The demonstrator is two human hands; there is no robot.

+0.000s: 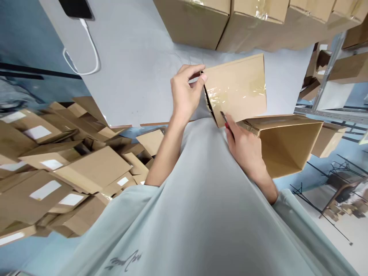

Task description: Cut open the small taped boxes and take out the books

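Observation:
A small cardboard box (235,88) with clear tape across it lies at the front edge of the grey table. A dark gap runs down its left end. My left hand (186,88) pinches the upper left corner of this box between thumb and fingers. Over the lower left of the box, my right hand (245,147) is closed around a slim utility knife (223,115); its dark tip shows along with a bit of red, and the rest is hidden in the fingers. The tip is close to the box; I cannot tell if it touches.
Several taped cartons (198,23) line the back of the table (129,76). A phone (77,8) with a white cable (96,57) lies at the far left. An open carton (287,145) stands below right. Cardboard boxes (92,168) are heaped on the left; shelving (327,88) stands right.

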